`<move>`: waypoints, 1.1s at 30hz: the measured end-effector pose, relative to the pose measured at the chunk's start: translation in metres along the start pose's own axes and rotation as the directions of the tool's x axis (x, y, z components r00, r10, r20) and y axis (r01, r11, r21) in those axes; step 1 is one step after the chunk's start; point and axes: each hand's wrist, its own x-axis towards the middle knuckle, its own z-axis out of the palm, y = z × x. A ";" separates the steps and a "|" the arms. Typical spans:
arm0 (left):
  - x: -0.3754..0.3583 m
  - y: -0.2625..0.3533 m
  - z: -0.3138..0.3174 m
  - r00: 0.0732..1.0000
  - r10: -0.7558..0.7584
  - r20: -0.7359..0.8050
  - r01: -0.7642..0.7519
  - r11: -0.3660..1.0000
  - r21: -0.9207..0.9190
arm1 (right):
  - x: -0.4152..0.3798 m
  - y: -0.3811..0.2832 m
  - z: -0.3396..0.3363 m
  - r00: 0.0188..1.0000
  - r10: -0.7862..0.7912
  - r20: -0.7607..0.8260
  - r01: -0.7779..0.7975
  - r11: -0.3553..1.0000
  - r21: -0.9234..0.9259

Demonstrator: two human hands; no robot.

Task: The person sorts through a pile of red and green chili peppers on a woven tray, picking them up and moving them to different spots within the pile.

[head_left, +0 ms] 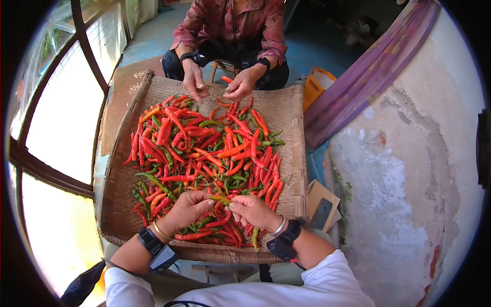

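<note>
No writing can be read anywhere. Nearest, the left hand [185,209] and right hand [254,211] pinch one slim yellow-green chili [221,199] between their fingertips, above the near edge of a shallow woven tray [120,204] heaped with glossy, curved red chilies [204,153]. At the far rim, another person's hands [240,87] pick among them.

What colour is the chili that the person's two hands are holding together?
Yellowish-green; the chili is pinched between left hand and right hand, seen in the head view.
</note>
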 end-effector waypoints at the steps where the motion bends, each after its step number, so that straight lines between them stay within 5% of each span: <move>1: 0.000 0.000 -0.001 1.000 0.000 -0.001 0.000 1.000 0.001 | -0.001 0.000 0.001 1.000 0.023 0.021 -0.023 1.000 -0.003; 5: 0.003 0.005 -0.015 0.999 0.037 -0.035 -0.045 0.970 -0.238 | 0.003 0.008 -0.003 1.000 0.029 0.002 -0.029 0.999 -0.036; 7: 0.005 0.017 -0.030 0.980 0.111 -0.163 -0.161 0.928 -0.336 | 0.006 0.010 -0.004 1.000 0.027 0.012 -0.021 0.927 -0.374; 8: 0.007 0.019 -0.041 0.965 0.141 -0.223 -0.227 0.876 -0.427 | 0.007 0.017 -0.004 1.000 0.026 0.011 -0.020 0.928 -0.373; 10: 0.010 0.028 -0.051 0.892 0.180 -0.416 -0.428 0.636 -0.642 | 0.007 0.027 -0.002 0.967 -0.203 0.153 0.243 0.563 -0.790; 11: 0.011 0.028 -0.054 0.848 0.072 -0.525 -0.447 0.630 -0.635 | 0.006 0.029 -0.001 0.979 -0.081 0.189 0.199 0.591 -0.782; 15: 0.010 0.013 -0.044 0.914 -0.072 -0.400 -0.240 0.699 -0.674 | 0.009 0.037 0.003 0.932 0.035 0.360 0.258 0.633 -0.730; 18: 0.011 -0.003 -0.030 0.990 -0.110 -0.089 0.057 0.888 -0.457 | 0.011 0.037 0.008 0.938 0.045 0.344 0.240 0.632 -0.737; 19: 0.011 -0.010 -0.022 0.990 -0.109 -0.089 0.057 0.888 -0.456 | 0.012 0.039 0.007 0.938 0.044 0.344 0.241 0.632 -0.736; 21: 0.011 -0.022 -0.010 0.990 -0.064 0.129 0.050 0.993 0.110 | 0.015 0.045 0.005 0.907 0.032 0.419 0.328 0.571 -0.752; 22: 0.009 -0.022 -0.007 0.990 -0.065 0.128 0.051 0.993 0.109 | 0.014 0.046 0.006 0.907 0.033 0.420 0.328 0.572 -0.752; 23: 0.006 -0.020 -0.005 0.969 0.029 0.244 -0.153 0.848 0.507 | 0.014 0.047 0.006 0.910 0.021 0.415 0.336 0.549 -0.765; 24: 0.004 -0.019 -0.004 0.921 0.060 0.384 -0.358 0.519 0.776 | 0.014 0.048 0.007 0.912 0.007 0.409 0.345 0.525 -0.778; 30: 0.004 -0.022 -0.007 0.899 -0.034 0.438 -0.357 0.523 0.774 | 0.012 0.026 0.015 0.938 0.286 0.195 0.053 0.437 -0.898; 33: 0.002 -0.014 -0.002 0.869 -0.115 0.481 -0.348 0.546 0.762 | 0.018 0.048 0.015 0.979 0.104 0.175 0.077 0.606 -0.792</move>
